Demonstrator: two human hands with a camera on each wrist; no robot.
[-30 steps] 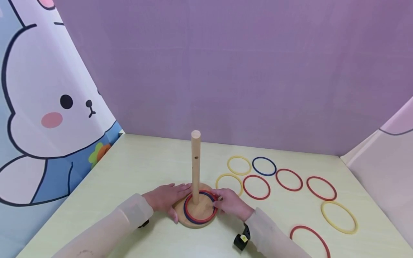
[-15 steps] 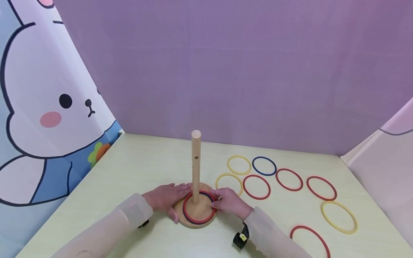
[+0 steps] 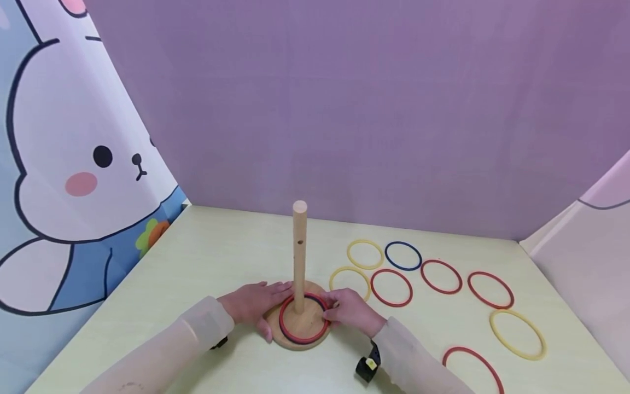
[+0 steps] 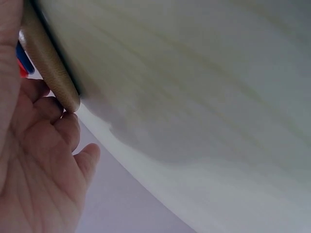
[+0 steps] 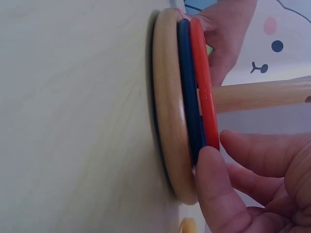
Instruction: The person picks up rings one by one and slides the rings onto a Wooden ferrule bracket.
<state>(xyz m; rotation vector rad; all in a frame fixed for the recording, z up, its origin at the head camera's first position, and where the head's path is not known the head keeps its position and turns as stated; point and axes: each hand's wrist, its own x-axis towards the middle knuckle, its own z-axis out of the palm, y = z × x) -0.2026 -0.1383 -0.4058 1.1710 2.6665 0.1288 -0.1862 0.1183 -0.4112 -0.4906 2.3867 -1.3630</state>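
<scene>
Peg point(image 3: 299, 257) upright, pointing to twelve! Your right hand point(image 3: 351, 311) pinches the red ring point(image 5: 204, 73) at three; left hand point(image 3: 252, 303) splays against base point(image 5: 170, 97) at nine.

stacked rings point(image 5: 205, 82) around peg point(image 3: 299, 257) on base point(image 3: 310, 323), loose rings point(image 3: 421, 267) to right, backdrop point(image 3: 344, 109) behind

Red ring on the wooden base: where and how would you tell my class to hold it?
Probably pinch the right rim of the red ring, coming from the person's right: the left hand holds the left side of the wooden base. Keep to the red band alone, since a blue ring lies just beneath; the peg rises through both.
</scene>
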